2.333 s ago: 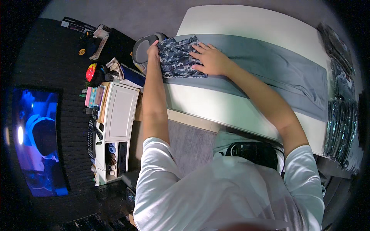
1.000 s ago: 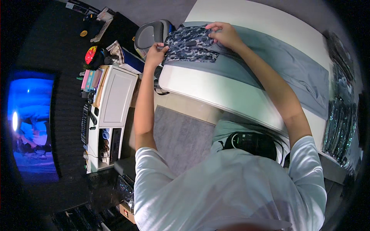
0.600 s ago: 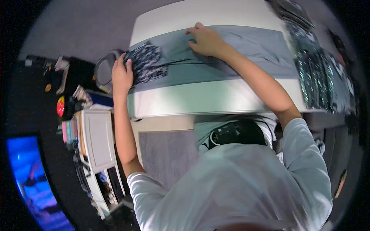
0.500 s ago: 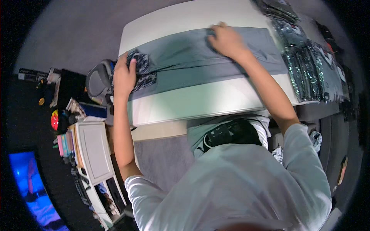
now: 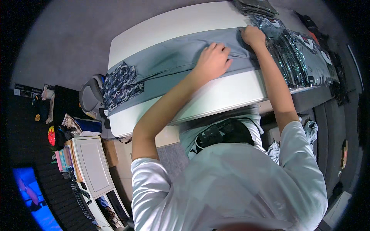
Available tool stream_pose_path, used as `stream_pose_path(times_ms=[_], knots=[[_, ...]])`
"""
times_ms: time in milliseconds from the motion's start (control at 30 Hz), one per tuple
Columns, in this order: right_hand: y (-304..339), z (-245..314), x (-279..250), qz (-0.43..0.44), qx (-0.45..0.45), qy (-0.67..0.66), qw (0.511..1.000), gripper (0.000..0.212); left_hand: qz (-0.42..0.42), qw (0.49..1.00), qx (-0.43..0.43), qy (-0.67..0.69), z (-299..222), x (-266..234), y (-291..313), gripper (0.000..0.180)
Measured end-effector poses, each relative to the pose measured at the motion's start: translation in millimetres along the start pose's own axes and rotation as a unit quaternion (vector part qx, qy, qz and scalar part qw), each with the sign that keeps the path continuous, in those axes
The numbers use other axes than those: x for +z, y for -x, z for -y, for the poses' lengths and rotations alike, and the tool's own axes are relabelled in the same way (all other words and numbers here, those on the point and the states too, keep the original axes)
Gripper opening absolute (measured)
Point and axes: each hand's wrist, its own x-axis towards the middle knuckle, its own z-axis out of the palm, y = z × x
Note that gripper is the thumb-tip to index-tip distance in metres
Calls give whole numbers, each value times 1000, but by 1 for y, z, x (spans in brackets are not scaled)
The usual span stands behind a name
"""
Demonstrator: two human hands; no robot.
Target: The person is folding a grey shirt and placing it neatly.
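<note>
A long grey garment, trousers by its look, lies flat along the white table, creased lengthwise down its middle. At its left end sits a camouflage-patterned piece of cloth; whether it is sewn on cannot be made out. My left hand rests on the grey cloth right of centre, fingers apart. Farther right, my right hand is closed on the garment's far edge near its right end, and the cloth puckers beside it.
Clear-bagged folded garments are stacked on the table's right end, with another packed pile behind. A grey chair stands off the left end. A white cabinet and a lit screen are at lower left.
My left hand has left the camouflage cloth and moved right onto the grey fabric. My right hand has moved right to the garment's far edge. The view has shifted slightly.
</note>
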Motion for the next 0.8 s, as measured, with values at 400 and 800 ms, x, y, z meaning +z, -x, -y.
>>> stream_pose_path(times_ms=[400, 800], knots=[[-32, -27, 36, -88, 8, -64, 994, 43, -34, 994, -4, 101, -10, 39, -19, 24], [106, -24, -47, 11, -257, -75, 963, 21, -13, 998, -50, 28, 0, 16, -7, 24]])
